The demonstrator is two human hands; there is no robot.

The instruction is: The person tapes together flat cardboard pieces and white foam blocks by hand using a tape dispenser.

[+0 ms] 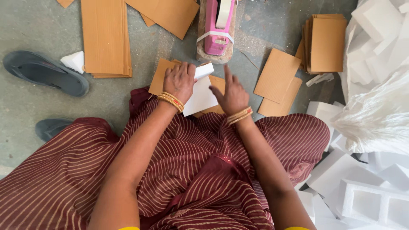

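Garment: maroon cloth, thin pale stripes | Sleeves: yellow edge at upper arms | left hand (180,81): stacked gold bangles, one red, at wrist | right hand (232,96): gold bangles at wrist

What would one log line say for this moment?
left hand: flat on white foam piece | right hand: on foam edge, forefinger raised | beneath: cardboard sheet | ahead: pink tape dispenser
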